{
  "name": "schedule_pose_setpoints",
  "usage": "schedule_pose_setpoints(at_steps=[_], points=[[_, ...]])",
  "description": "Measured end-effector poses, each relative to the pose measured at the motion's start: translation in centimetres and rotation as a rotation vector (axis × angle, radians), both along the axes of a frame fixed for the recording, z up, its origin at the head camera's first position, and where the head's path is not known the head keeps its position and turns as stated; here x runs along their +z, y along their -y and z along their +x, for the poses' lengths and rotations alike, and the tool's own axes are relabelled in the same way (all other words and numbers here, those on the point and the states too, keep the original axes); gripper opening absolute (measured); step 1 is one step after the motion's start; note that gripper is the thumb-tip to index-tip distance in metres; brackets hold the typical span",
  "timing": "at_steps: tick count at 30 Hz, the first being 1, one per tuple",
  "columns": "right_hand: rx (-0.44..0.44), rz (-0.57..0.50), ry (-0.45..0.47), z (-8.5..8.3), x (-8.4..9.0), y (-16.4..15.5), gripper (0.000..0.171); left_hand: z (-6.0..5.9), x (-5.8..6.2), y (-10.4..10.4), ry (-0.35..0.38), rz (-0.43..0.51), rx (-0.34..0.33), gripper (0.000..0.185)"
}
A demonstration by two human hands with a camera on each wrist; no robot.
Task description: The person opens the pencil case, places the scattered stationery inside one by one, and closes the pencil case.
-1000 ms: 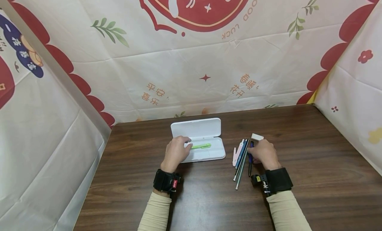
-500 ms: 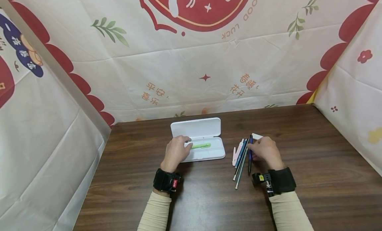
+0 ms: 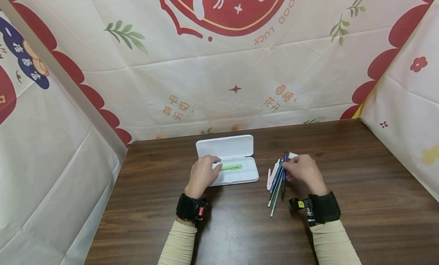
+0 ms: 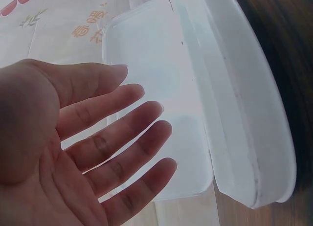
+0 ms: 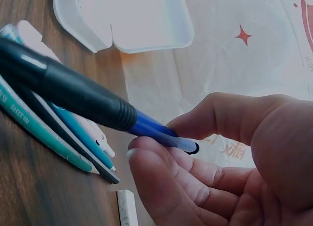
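Observation:
My right hand (image 3: 305, 171) pinches a blue pen (image 5: 83, 94) with a black grip between thumb and fingers. The pen is raised and crosses in front of a bundle of pencils in the right wrist view. Over the left end of an open white pencil case (image 3: 247, 174) is my left hand (image 3: 202, 175). Its fingers (image 4: 132, 130) are spread and relaxed, holding nothing. A bright green pen (image 3: 232, 167) lies inside the case, its left end hidden behind the left hand.
Beside the case lie a green pencil (image 5: 46, 130), a blue pen or pencil (image 3: 277, 180), a dark pencil and a pale pink two-legged item (image 3: 273, 175). A white eraser (image 3: 293, 155) sits behind the right hand. A printed cloth (image 3: 212, 78) hangs at the table's far edge.
The right hand has gripped the blue pen, lifted it and shifted it left toward the pencils. The left hand and the case have stayed in place.

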State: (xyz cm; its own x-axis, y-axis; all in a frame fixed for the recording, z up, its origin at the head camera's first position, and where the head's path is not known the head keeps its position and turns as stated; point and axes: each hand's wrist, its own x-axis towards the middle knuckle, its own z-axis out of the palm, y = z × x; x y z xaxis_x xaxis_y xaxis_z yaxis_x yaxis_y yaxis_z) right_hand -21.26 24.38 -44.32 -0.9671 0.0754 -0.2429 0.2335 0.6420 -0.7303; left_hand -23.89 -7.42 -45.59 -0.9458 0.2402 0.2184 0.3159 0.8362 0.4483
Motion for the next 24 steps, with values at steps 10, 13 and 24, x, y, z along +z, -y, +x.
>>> schedule_pose_setpoints(at_steps=[10, 13, 24], points=[[0.003, -0.042, -0.004, 0.0, 0.5, 0.4, 0.031, 0.2, 0.2, -0.1, -0.02, 0.011, -0.016, 0.018], [0.006, -0.042, -0.007, 0.0, 0.5, 0.5, 0.03, 0.3, 0.3, -0.2, -0.019, 0.016, -0.017, 0.018], [0.023, -0.051, -0.066, 0.3, 0.6, 1.3, 0.03, 0.6, 0.8, -0.8, -0.007, 0.029, -0.047, 0.02]])
